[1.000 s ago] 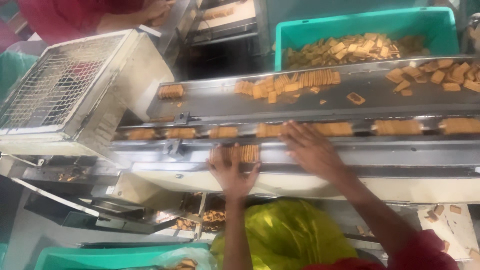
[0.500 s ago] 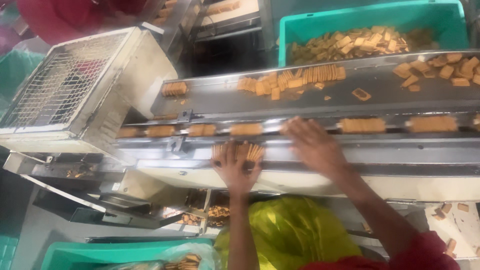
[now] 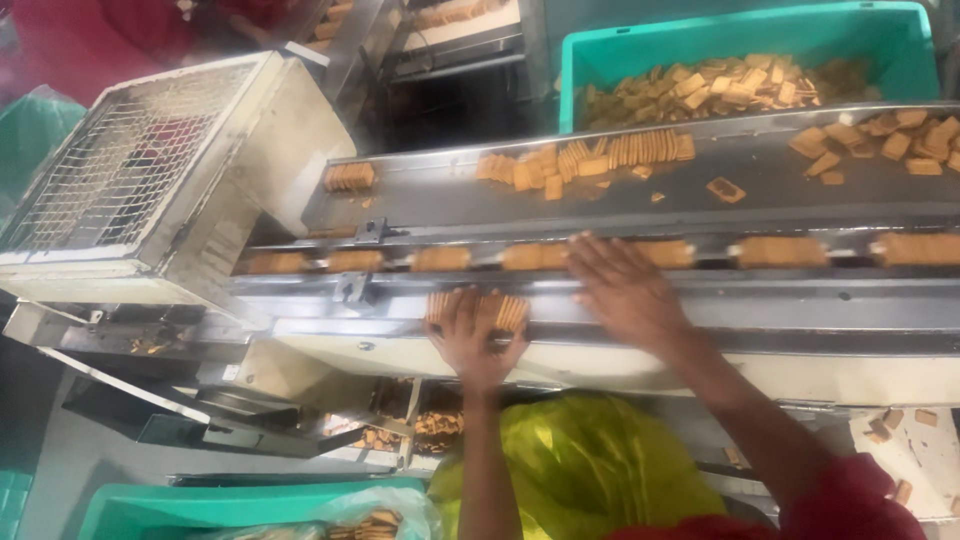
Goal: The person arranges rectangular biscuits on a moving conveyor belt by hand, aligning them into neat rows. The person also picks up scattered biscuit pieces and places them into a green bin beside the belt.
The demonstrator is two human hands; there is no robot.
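My left hand (image 3: 472,340) rests on a short stack of tan biscuits (image 3: 500,308) at the near metal ledge, fingers curled over it. My right hand (image 3: 622,290) lies flat with spread fingers on the conveyor lane (image 3: 620,288), touching the row of biscuit stacks (image 3: 780,252) that runs along it. More stacks (image 3: 350,261) sit further left in the same lane. Loose biscuits (image 3: 590,160) lie scattered on the steel tray (image 3: 440,195) behind the lane.
A teal crate (image 3: 900,30) full of biscuits stands at the back right. A box with a wire-mesh guard (image 3: 120,170) covers the lane's left end. Another teal crate (image 3: 200,505) sits low at the front left. A person in red (image 3: 90,40) works at the top left.
The biscuit stacks in the lane have travelled leftward. My right hand has slid slightly left along the lane. My left hand stays on the small stack at the ledge.
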